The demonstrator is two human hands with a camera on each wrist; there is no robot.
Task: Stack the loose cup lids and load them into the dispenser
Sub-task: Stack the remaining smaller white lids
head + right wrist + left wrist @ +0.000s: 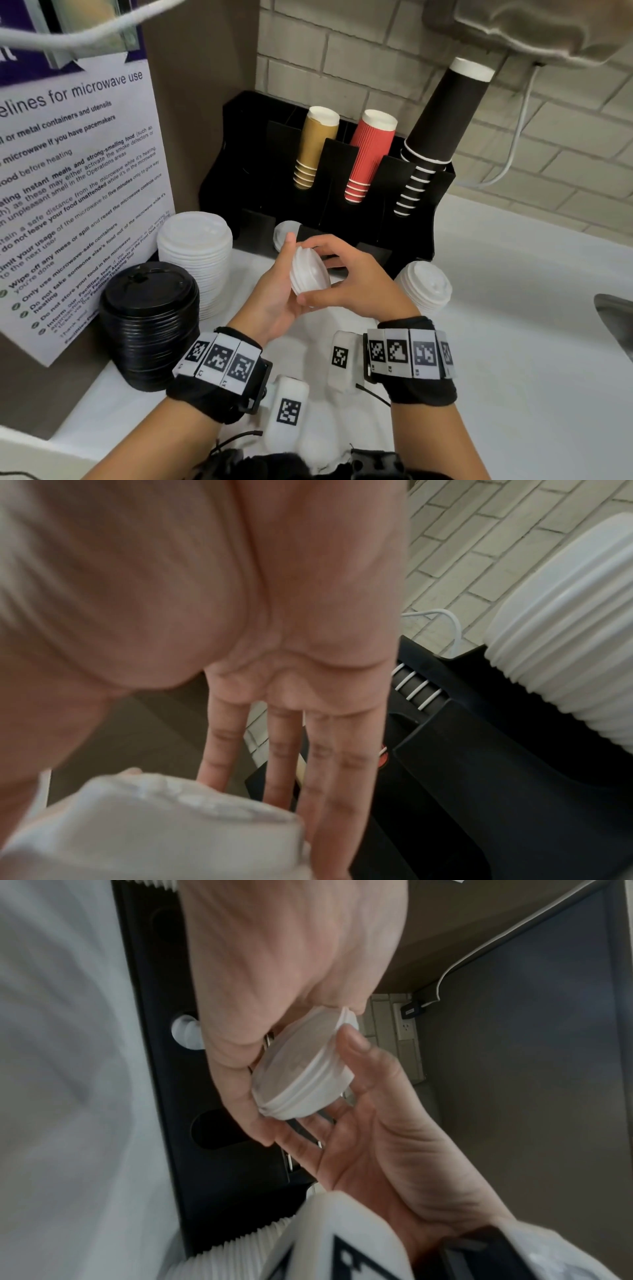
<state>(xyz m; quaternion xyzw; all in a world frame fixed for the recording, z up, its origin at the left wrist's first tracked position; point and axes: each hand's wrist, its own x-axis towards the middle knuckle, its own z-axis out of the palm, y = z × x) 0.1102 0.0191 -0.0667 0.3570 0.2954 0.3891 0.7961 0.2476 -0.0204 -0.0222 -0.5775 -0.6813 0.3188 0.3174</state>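
Observation:
I hold a short stack of white cup lids [310,274] on edge between both hands, just in front of the black dispenser [325,205]. My left hand [282,274] cups its left side, thumb up over the rim. My right hand [346,277] pinches it from the right, thumb beneath and index finger over the top. The left wrist view shows the lid stack [304,1069] between the left hand [359,1123] and the right hand [274,974]. In the right wrist view the lids [154,818] are a blur below the right hand [291,737]. One white lid [286,234] sits in a dispenser slot.
A tall white lid stack [195,253] and a black lid stack [150,322] stand left on the white counter [513,342]. A shorter white lid stack [424,287] stands right of my hands. Gold, red and black cup stacks fill the dispenser's upper slots. A sink edge [613,315] lies far right.

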